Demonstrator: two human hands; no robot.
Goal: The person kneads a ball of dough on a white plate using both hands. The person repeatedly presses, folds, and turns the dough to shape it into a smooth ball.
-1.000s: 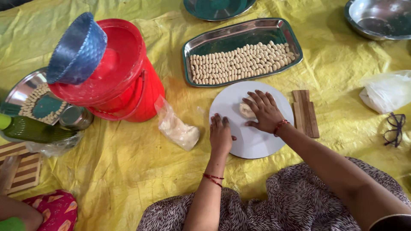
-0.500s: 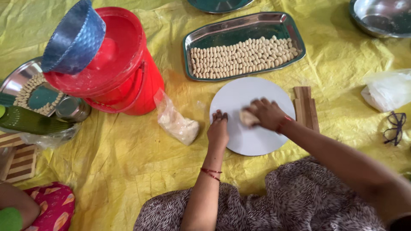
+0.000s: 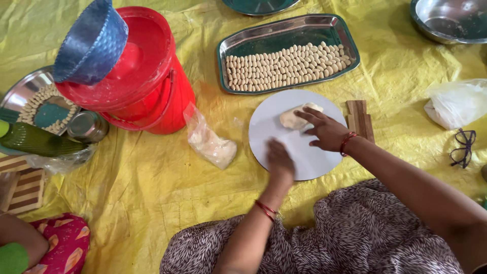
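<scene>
Steel tray [image 3: 350, 43] holds rows of small dough pieces [image 3: 286, 66].

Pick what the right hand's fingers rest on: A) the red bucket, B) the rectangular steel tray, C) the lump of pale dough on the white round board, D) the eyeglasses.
C: the right hand has its fingers on the dough lump, which lies on the white round board; the left hand presses on the board nearer the person.

Home floor food-making spot: yellow tarp [image 3: 152, 193], steel trays [image 3: 289, 53], red bucket [image 3: 152, 96].
</scene>
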